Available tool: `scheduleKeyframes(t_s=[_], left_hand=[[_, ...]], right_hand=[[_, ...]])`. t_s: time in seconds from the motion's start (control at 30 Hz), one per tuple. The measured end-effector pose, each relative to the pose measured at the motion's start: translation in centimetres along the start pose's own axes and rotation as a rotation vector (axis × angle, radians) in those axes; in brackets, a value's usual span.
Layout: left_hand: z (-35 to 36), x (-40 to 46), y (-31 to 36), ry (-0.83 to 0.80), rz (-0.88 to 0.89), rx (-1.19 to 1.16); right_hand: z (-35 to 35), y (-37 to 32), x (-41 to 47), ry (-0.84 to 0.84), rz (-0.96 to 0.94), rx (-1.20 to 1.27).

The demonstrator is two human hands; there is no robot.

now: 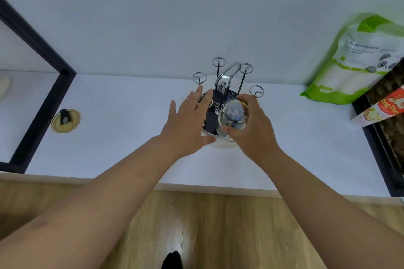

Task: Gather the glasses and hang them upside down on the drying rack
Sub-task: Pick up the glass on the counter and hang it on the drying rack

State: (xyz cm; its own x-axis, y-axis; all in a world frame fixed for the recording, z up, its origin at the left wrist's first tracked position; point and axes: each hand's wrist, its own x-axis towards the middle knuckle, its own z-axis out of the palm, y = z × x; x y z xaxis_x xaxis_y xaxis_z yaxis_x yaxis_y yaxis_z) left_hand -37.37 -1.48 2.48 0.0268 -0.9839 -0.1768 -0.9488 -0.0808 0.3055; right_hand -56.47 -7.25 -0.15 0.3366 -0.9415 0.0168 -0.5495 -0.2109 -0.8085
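Note:
A chrome drying rack (218, 76) stands on the white counter, with several ring-topped prongs and a curved handle over a round dark tray (211, 118). My right hand (253, 129) grips a clear glass (232, 119) turned bottom-up over the tray's near right side, and a dark prong shows through the glass. My left hand (188, 120) hovers flat with fingers spread over the tray's left part, holding nothing. No other glass is in sight.
A green and white pouch (354, 59) leans on the wall at the right, beside a red carton (384, 109) and a dark tray (380, 148). A round yellow lid (65, 120) lies to the left near a black frame (41, 98). Wood floor lies below the counter edge (196, 188).

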Motion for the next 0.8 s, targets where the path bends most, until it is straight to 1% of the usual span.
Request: scheduleKeyframes(t_s=[0.37, 0.6, 0.8], left_hand=[[0.3, -0.1, 0.3, 0.018, -0.003, -0.009], [0.9, -1.1, 1.1, 0.097, 0.058, 0.064], [1.4, -1.7, 2.0, 0.162, 0.165, 0.122]], right_hand=[[-0.4, 0.1, 0.2, -0.008, 0.03, 0.003], [-1.9, 0.6, 0.5, -0.004, 0.025, -0.045], [-3.6, 0.8, 1.2, 0.022, 0.004, -0.126]])
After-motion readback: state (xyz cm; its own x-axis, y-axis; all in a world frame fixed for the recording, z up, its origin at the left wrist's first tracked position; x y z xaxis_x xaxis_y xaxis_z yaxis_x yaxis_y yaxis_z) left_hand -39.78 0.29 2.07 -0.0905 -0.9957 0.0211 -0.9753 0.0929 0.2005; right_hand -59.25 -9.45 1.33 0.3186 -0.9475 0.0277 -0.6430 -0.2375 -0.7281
